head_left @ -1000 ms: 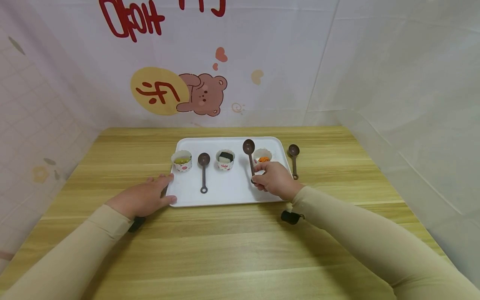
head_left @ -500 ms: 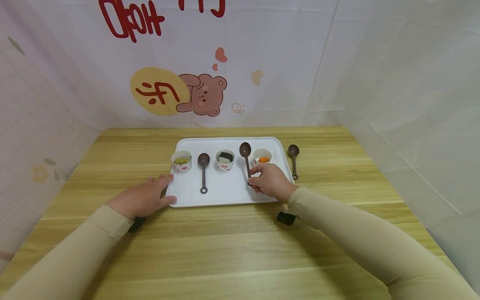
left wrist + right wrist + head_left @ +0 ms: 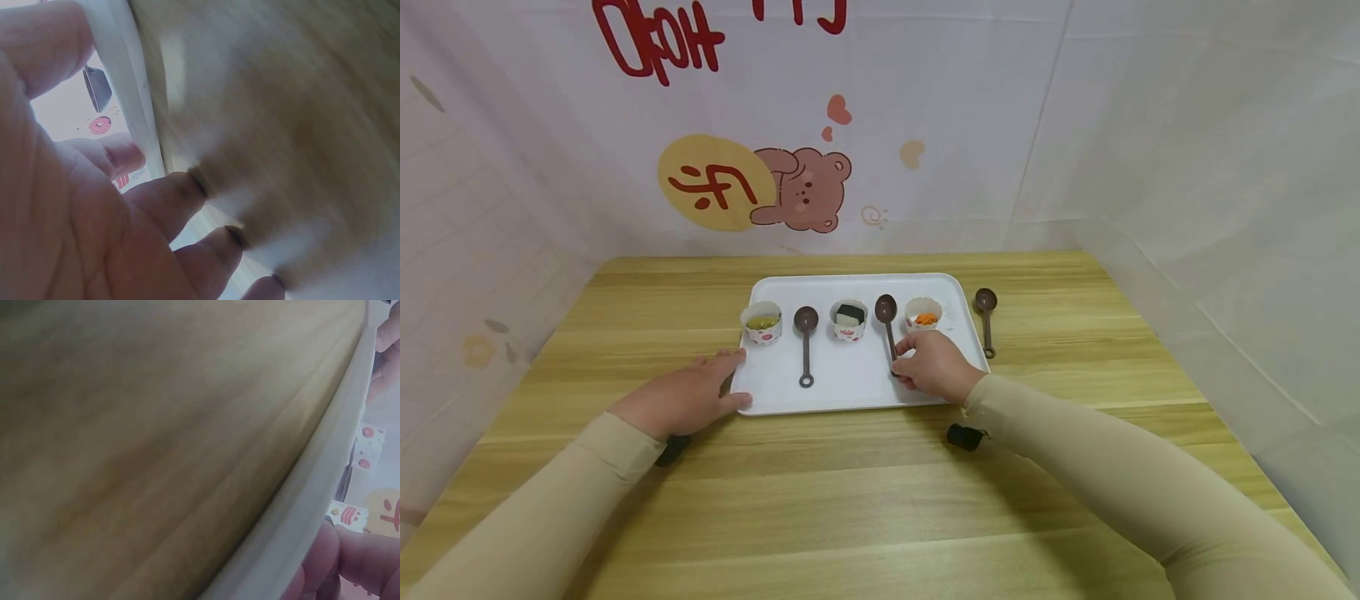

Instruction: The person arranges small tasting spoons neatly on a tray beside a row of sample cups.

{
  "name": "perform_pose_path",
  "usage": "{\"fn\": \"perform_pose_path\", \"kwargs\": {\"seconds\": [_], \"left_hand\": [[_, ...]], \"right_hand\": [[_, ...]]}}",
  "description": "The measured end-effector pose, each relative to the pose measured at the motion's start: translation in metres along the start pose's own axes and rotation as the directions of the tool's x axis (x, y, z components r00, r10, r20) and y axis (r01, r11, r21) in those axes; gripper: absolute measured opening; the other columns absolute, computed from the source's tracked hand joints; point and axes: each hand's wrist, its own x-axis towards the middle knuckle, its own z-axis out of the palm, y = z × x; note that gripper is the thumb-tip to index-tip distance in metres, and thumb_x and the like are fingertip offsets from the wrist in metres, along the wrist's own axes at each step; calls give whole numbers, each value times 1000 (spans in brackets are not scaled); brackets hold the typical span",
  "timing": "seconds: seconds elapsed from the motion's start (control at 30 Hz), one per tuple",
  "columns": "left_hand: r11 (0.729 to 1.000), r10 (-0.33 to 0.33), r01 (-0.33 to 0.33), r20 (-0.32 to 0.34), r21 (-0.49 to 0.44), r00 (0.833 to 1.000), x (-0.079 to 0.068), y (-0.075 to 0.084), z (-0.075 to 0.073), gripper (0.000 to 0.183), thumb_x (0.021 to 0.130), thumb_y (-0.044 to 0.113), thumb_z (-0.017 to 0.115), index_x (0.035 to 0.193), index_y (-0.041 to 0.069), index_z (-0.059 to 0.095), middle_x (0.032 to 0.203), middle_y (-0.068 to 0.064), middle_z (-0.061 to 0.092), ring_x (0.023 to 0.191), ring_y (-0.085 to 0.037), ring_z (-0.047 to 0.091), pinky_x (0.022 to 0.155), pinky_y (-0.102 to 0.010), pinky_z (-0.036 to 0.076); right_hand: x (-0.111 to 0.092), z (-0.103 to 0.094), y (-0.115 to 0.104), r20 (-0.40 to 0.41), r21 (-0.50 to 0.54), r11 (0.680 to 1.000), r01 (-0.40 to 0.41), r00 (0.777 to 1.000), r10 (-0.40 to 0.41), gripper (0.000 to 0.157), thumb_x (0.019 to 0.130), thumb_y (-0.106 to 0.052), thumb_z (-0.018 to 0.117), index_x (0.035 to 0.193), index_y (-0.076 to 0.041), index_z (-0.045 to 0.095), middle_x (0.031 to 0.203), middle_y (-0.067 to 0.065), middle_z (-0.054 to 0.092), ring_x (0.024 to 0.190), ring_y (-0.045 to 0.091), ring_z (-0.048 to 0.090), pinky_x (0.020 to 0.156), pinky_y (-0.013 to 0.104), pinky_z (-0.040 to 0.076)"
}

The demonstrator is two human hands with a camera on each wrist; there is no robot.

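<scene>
My right hand [image 3: 934, 365] pinches the handle end of a brown measuring spoon [image 3: 886, 309] over the right half of a white tray [image 3: 850, 392]. Whether the spoon touches the tray is hard to tell. Just right of its bowl stands a paper cup with orange food [image 3: 923, 314]. My left hand [image 3: 688, 393] rests at the tray's left edge, its fingers spread and loosely extended; the left wrist view shows the fingers [image 3: 169, 200] beside the rim. A second brown measuring spoon [image 3: 806, 333] lies on the tray between a cup with green food [image 3: 762, 322] and a cup with black and white food [image 3: 848, 320].
A third brown measuring spoon [image 3: 987, 321] lies on the wooden table [image 3: 820, 500], off the tray's right side. Behind the table hangs a white cloth [image 3: 940, 100] with a printed bear and red lettering. More pale cloth [image 3: 1210, 208] bounds the right side.
My right hand has moved left and slightly lower with the measuring spoon, whose bowl now sits between the middle and right cups. The left hand has stayed at the tray edge.
</scene>
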Motion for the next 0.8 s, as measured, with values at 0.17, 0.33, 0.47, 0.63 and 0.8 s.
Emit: {"fn": "perform_pose_path", "kwargs": {"seconds": [0.17,0.33,0.47,0.63,0.8], "left_hand": [[1000,6,-6,3,-2,1000,-1,2,-2,87,104,57,57,166,3,29,170,-28,27,152,-62,24,120,-73,29],[1000,18,-18,2,-4,1000,-1,1,-2,87,104,57,57,165,2,29,169,-29,28,151,-63,25,120,-73,29],[1000,22,-22,-1,2,1000,-1,0,-1,88,104,58,57,165,1,29,169,-30,29,150,-63,27,120,-73,29],[1000,23,-23,1,3,1000,0,0,0,87,105,55,57,165,0,29,168,-31,30,151,-62,28,121,-72,29],[1000,16,-16,13,3,1000,0,0,-1,88,104,58,57,166,2,28,168,-32,29,151,-62,27,121,-72,29]], "right_hand": [[1,2,-1,-1,-31,999,-10,1000,10,19,99,-13,69,115,-2,71,65,2,69,58,9,57,55,20,42],[3,4,-1,-8,-59,998,5,1000,-6,16,98,-12,68,110,-2,71,64,2,69,56,9,56,55,20,42],[4,4,-1,-15,-90,996,10,1000,-11,14,98,-12,69,108,-3,72,63,1,69,56,9,55,55,20,42],[5,5,-1,-17,-95,995,2,1000,-4,14,98,-13,71,108,-2,72,65,1,69,57,9,57,55,20,44],[6,6,-1,-25,-115,993,-5,1000,2,14,98,-14,72,107,-4,72,65,0,69,58,10,56,55,21,43]]}}
